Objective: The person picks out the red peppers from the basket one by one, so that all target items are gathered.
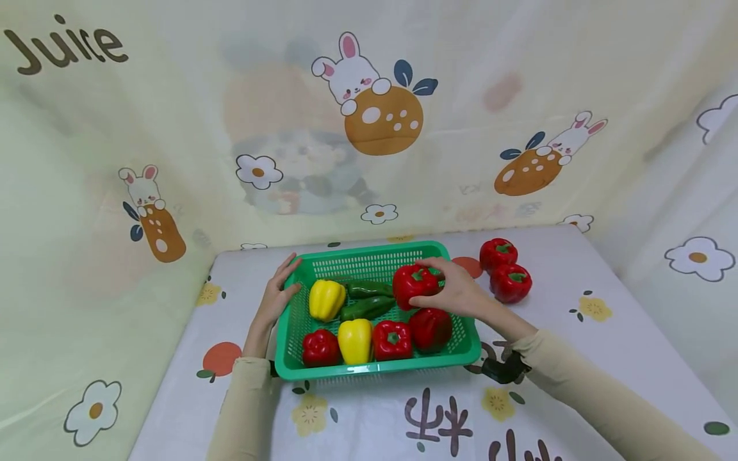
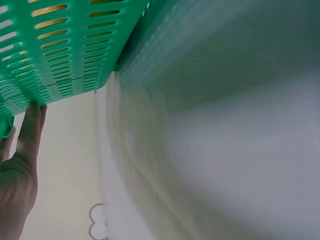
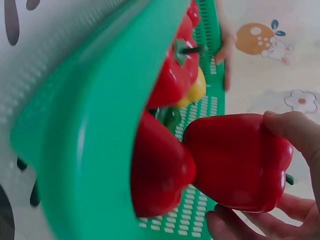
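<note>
My right hand (image 1: 458, 291) grips a red bell pepper (image 1: 414, 285) between thumb and fingers at the back right inside a green plastic basket (image 1: 377, 366). In the right wrist view this held pepper (image 3: 237, 162) lies sideways, touching another red pepper (image 3: 160, 167). At the basket's left side, my left hand (image 1: 275, 298) holds the rim, thumb over it and fingers along the outer wall. The left wrist view shows its fingers (image 2: 31, 132) against the slotted wall. Inside lie two yellow bell peppers (image 1: 327, 299), long green peppers (image 1: 369, 308) and several red bell peppers (image 1: 393, 340).
Two more red bell peppers (image 1: 510, 283) sit on the table right of the basket, touching each other. A printed cloth (image 1: 553, 358) covers the tabletop, and patterned curtains (image 1: 190, 96) stand behind and at both sides.
</note>
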The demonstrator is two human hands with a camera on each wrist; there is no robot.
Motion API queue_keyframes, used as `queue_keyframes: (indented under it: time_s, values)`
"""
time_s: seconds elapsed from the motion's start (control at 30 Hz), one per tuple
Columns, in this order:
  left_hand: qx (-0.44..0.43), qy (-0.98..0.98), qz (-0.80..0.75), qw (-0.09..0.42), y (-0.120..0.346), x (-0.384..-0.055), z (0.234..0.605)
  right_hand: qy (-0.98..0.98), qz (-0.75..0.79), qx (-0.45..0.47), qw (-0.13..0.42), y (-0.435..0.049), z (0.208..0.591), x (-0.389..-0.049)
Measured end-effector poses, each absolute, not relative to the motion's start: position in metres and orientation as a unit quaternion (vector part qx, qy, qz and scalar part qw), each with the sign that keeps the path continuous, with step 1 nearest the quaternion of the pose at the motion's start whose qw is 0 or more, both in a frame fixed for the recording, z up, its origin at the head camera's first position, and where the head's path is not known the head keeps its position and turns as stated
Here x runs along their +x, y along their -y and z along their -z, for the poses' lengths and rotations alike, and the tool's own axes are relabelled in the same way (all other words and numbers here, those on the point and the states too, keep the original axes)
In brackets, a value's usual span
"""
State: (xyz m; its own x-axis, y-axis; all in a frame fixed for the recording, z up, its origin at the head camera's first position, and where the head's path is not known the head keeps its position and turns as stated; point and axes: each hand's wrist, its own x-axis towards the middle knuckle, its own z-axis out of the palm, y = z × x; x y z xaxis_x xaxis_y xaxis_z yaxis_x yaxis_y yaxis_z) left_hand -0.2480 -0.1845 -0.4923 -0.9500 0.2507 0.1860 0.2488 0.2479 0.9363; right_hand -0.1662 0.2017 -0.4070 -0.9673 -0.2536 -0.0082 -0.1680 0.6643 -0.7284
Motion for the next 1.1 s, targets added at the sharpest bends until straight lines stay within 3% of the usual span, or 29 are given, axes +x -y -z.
queue_keyframes:
  time_s: [0.37, 1.1]
  values:
    - [0.188, -0.781, -0.594, -0.039, 0.187, -0.253, 0.506, -0.899, 0.429, -0.089, 0.016, -0.244, 0.394, -0.159]
    - [0.16, -0.792, -0.589, 0.014, 0.178, -0.233, 0.468, -0.905, 0.424, -0.028, -0.02, -0.319, 0.401, -0.135]
